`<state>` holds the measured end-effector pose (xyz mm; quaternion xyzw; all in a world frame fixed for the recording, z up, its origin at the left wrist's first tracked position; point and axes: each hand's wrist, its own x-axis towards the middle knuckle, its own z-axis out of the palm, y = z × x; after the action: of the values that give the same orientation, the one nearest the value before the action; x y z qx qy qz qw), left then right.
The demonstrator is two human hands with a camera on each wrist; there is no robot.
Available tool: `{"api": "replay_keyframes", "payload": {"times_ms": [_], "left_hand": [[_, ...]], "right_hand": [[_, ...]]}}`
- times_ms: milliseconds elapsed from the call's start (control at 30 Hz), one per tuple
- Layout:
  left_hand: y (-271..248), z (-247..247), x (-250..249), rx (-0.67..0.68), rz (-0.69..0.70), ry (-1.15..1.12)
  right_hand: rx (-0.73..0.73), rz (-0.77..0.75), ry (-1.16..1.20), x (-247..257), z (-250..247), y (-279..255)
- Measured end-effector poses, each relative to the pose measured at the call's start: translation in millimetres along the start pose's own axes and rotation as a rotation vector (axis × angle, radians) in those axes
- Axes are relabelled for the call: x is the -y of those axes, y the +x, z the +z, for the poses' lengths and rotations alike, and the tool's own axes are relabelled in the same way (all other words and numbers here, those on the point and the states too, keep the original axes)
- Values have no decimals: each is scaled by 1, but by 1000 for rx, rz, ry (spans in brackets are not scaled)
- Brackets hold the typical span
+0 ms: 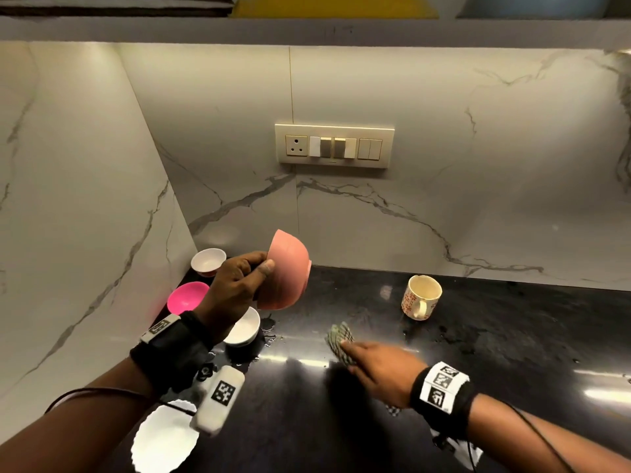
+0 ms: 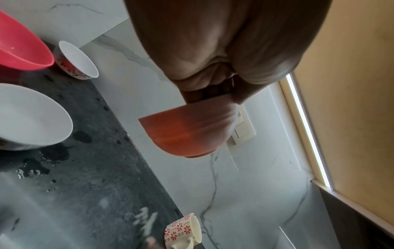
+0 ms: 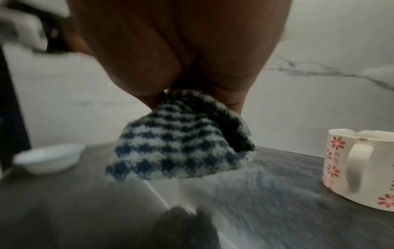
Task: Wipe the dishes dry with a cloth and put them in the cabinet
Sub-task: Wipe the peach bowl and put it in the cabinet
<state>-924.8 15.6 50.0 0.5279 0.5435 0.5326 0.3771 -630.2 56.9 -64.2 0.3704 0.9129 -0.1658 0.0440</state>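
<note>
My left hand (image 1: 239, 278) grips a pale pink bowl (image 1: 286, 271) by its rim and holds it tilted in the air above the black counter (image 1: 478, 353); in the left wrist view the bowl (image 2: 181, 133) hangs below the fingers (image 2: 204, 94). My right hand (image 1: 379, 370) holds a bunched blue-and-white checked cloth (image 1: 341, 343) low over the counter's middle. The right wrist view shows the cloth (image 3: 175, 151) pinched between thumb and fingers, its lower edge near the wet surface. A floral mug (image 1: 421, 297) stands to the right.
By the left wall sit a small floral bowl (image 1: 208, 261), a bright pink bowl (image 1: 187, 297), a white bowl (image 1: 244, 327) and a scalloped white plate (image 1: 164, 438). Water drops lie on the counter. A shelf (image 1: 307, 29) runs overhead with a yellow dish (image 1: 334, 6).
</note>
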Motion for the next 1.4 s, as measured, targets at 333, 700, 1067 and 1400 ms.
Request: {"api": "replay_keyframes", "payload": {"times_ms": [333,700,1067,1400], "left_hand": [[-11,11,-19,53,-47,-112],[-6,33,-68,211,-113,-436],[-12,52,-149,256,615,215],[-11,72,-249,320,922,536]], "right_hand": [[136,111,161,-6,35,-5],[-723,-102,801,39,-77,-12],[-1103,-206,632,47,-156,-99],[-1339,-255,487,67,-254,-183]]}}
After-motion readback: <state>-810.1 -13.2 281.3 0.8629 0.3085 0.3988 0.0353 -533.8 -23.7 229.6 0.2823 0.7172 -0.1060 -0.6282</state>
